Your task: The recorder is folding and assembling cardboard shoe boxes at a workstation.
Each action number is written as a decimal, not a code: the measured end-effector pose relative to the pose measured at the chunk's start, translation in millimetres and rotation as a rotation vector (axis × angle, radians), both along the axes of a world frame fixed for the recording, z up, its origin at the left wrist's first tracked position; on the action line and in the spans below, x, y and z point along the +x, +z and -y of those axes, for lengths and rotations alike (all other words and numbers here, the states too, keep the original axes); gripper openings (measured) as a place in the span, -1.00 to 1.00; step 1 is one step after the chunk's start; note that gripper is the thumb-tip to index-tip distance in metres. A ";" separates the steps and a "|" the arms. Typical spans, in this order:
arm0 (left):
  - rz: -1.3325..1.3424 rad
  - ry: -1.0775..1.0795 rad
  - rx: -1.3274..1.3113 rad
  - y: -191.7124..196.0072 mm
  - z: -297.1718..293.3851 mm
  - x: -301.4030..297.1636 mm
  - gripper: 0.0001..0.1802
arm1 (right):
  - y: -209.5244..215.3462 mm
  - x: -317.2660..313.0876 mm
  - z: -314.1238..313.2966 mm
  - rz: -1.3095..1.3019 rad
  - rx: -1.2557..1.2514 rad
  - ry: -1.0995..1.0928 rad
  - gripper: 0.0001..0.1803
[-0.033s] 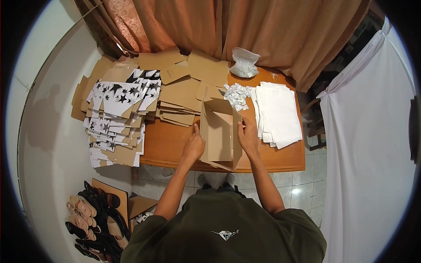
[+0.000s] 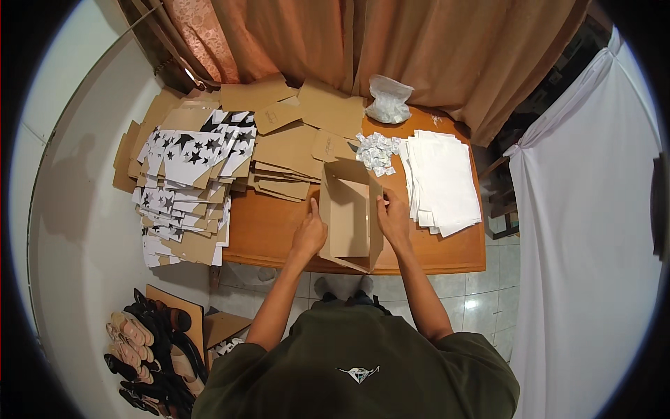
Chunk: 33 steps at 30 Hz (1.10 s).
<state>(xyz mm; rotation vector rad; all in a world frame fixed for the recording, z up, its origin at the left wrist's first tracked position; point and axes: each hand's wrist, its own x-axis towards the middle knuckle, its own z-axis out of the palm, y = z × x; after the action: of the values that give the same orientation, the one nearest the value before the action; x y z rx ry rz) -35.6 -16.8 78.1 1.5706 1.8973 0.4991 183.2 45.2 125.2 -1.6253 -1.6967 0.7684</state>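
Note:
An open brown cardboard box [image 2: 349, 237] stands at the table's front edge with its hollow inside facing up. My left hand [image 2: 309, 232] grips its left wall, one finger stretched along the outside and the others partly hidden. On the opposite wall, my right hand [image 2: 393, 218] has its fingers closed around the edge. Just beyond the box lies a heap of small white packets [image 2: 377, 153]. To the right of my right hand is a stack of white paper sheets [image 2: 444, 183].
Flat brown cardboard pieces [image 2: 286, 150] pile up at the back left, beside a stack of star-printed white and brown boards [image 2: 185, 185]. A clear plastic bag [image 2: 389, 101] sits at the back of the wooden table [image 2: 262, 234]. Shoes [image 2: 153, 349] crowd the floor at lower left.
The box's far edge has dipped slightly toward me. Its right wall and my right hand have shifted a little to the left.

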 end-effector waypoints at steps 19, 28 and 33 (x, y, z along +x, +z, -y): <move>0.259 -0.029 0.162 -66.8 -6.5 6.4 0.13 | -58.6 5.5 -3.2 -0.037 -0.072 0.050 -0.38; 0.068 -0.103 -0.004 -62.9 -6.5 27.8 0.15 | -77.5 14.9 -28.1 -0.114 -0.041 -0.022 -0.38; 0.183 -0.081 0.045 -52.2 -9.9 29.7 0.09 | -87.1 10.9 -31.9 -0.134 -0.041 0.072 -0.34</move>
<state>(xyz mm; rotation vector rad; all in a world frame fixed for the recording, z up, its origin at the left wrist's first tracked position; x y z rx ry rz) -5.9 -6.9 25.9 1.5669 1.6900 0.6309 194.2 77.1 38.2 -1.5115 -1.6613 0.9311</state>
